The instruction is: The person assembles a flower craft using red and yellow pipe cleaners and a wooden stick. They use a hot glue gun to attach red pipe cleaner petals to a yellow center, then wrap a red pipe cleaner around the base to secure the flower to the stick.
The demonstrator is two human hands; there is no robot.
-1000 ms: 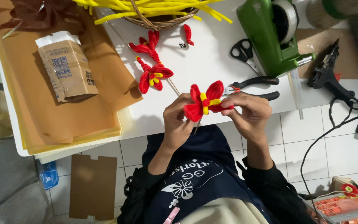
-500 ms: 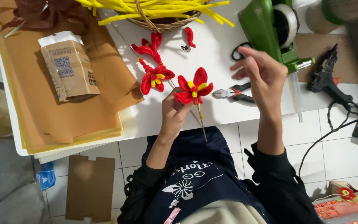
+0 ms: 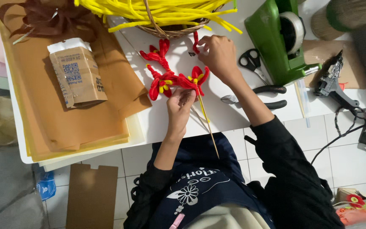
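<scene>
You are holding a red flower (image 3: 196, 78) with a yellow centre over the white table (image 3: 234, 114), just in front of the basket (image 3: 170, 29). Your left hand (image 3: 181, 104) is pinching its thin stick stem (image 3: 206, 123) right under the bloom, fingers closed around it; the stem is slanting down past the table edge toward your lap.

Your right hand (image 3: 219, 53) is reaching to a small red piece (image 3: 195, 42) lying just below the basket, fingertips narrowed onto it; whether it is lifted off the table, you cannot tell.

Two more red flowers (image 3: 159, 70) are lying on the table just left of the held one, the nearer one touching it.

Right of the flower, pliers (image 3: 255, 97) and scissors (image 3: 253, 63) are resting beside your right forearm. Beyond them a green tape dispenser (image 3: 278, 40) is standing, and farther right a glue gun (image 3: 333, 85). Well left of the flower, a brown packet (image 3: 77, 76) is lying on brown paper sheets (image 3: 64, 123).
</scene>
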